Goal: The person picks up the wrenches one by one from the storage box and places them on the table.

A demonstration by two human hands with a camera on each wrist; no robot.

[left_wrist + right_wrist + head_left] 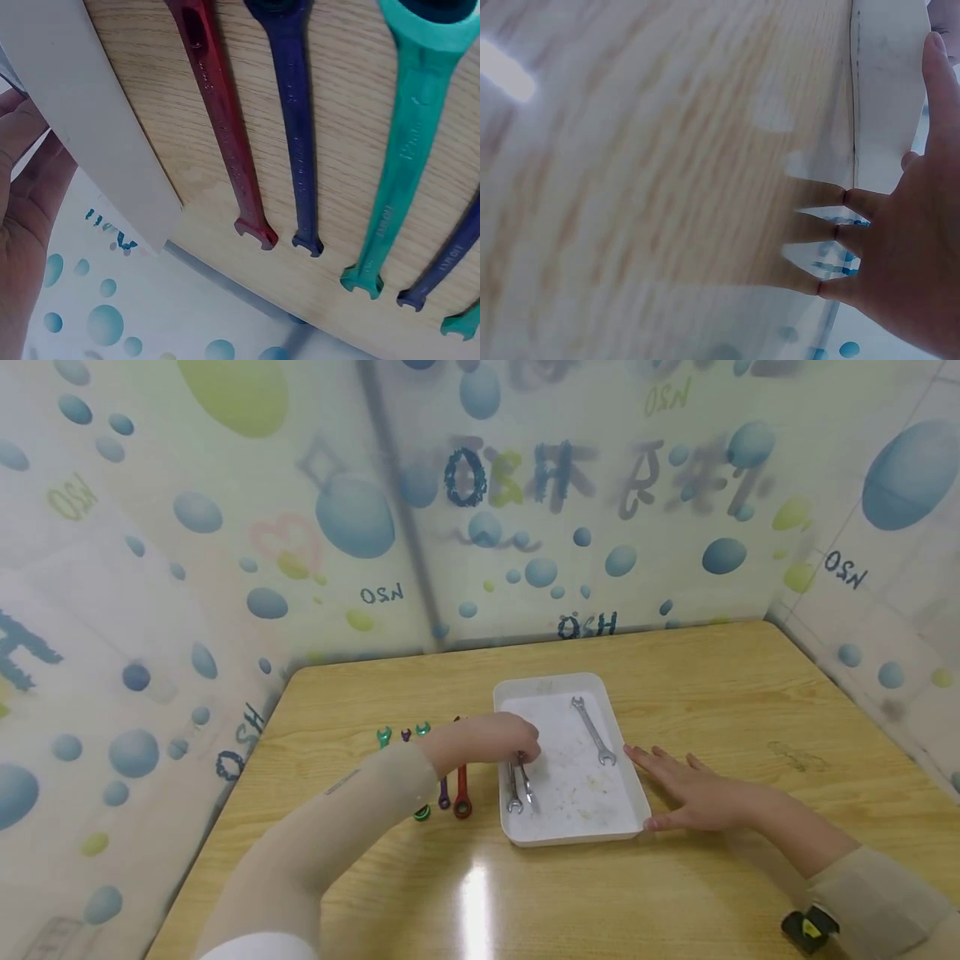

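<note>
My left hand [504, 739] reaches over the left wall of a white tray [566, 827] and pinches the upper end of a shiny silver wrench [527, 787]. Close beside that one lies a second silver wrench [514, 797], its top end hidden by the hand. A third silver wrench [592, 732] lies slanted at the tray's right side. My right hand [701, 795] is spread, fingers straight, with fingertips and thumb against the tray's right wall. The left wrist view shows only part of the left hand [26, 187], behind the tray wall.
Left of the tray, coloured wrenches lie in a row on the wooden table [360, 860]: a red wrench [225, 112], a purple wrench [298, 127], a green wrench [409, 142], then another purple wrench [450, 255] and green wrench [461, 324]. Patterned walls [525, 568] surround the table.
</note>
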